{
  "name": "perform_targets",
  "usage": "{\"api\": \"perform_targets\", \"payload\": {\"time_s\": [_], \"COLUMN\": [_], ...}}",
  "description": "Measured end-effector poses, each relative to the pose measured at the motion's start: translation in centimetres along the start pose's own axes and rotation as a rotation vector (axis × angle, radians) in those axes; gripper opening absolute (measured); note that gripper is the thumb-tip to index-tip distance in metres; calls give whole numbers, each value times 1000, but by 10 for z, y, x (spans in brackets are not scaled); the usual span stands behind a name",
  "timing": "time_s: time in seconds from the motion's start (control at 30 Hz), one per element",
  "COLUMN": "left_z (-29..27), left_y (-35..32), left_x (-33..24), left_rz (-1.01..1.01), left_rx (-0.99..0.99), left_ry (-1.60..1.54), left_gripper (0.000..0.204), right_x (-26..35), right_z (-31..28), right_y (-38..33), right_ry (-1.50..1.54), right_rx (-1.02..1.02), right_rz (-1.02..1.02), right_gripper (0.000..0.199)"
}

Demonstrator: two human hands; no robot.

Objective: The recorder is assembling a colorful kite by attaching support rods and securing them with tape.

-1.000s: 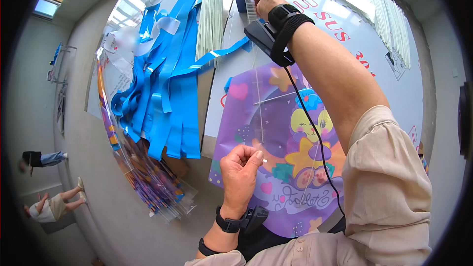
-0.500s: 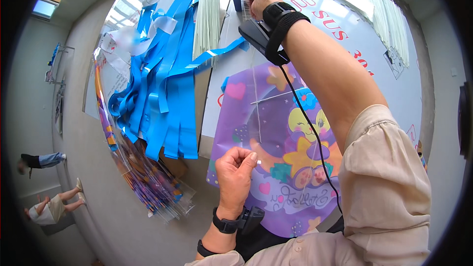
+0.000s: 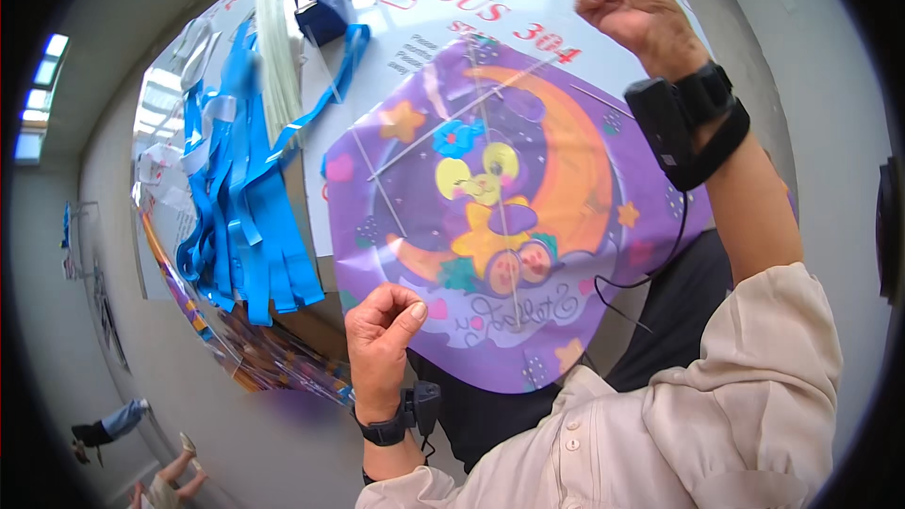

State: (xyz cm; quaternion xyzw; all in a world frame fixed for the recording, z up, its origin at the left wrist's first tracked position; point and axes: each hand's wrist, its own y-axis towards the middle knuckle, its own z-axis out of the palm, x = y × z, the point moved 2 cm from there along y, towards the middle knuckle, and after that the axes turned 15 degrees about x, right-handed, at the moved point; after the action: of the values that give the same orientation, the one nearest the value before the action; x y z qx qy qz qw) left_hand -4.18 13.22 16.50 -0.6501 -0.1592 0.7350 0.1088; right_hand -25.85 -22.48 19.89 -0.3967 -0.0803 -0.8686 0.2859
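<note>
A purple kite sheet (image 3: 377, 264) with a cartoon animal and an orange moon lies over the table edge and my lap. Thin white rods cross its upper part. At the sheet's lower left edge, my left hand (image 3: 377, 344) is closed, thumb pressed to the bent fingers; whatever it pinches is hidden. My right hand (image 3: 636, 14) is raised beyond the sheet's upper right, fingers curled together. Something small and pale glints between those fingertips, too unclear to name. Both wrists carry black strapped devices.
Left of the sheet hang many blue strips (image 3: 231, 245). A bundle of pale thin rods (image 3: 276, 66) lies beside a blue tape dispenser (image 3: 325, 14) with a yellow core. Plastic-wrapped colourful packs (image 3: 273, 353) sit along the table's left edge. Two people are on the far left.
My right hand has left the tape dispenser and swung to the right. The view has shifted, so the kite sheet shows more fully. The white bit at my left fingertips no longer shows.
</note>
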Motion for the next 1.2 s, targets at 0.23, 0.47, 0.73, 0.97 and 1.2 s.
{"api": "perform_targets", "payload": {"time_s": [0.23, 0.47, 0.73, 0.97, 1.2], "left_z": [72, 125, 157, 164, 169], "left_y": [32, 109, 224, 288, 315], "left_x": [-36, -85, -102, -88, -73], "left_rz": [15, 48, -4, -2, -39], "left_rx": [437, 576, 575, 495, 523], "left_ry": [357, 501, 780, 889, 939], "left_gripper": [11, 6, 3, 8, 11], "right_x": [59, 55, 34, 20, 13], "right_z": [-110, -175, -223, -243, -262], "right_y": [-250, -355, -355, -327, -326], "right_ry": [124, 74, -161, -816, -931], "right_rx": [-381, -462, -698, -846, -913], "right_rz": [-314, -315, -184, -195, -129], "right_gripper": [13, 6, 5, 7, 9]}}
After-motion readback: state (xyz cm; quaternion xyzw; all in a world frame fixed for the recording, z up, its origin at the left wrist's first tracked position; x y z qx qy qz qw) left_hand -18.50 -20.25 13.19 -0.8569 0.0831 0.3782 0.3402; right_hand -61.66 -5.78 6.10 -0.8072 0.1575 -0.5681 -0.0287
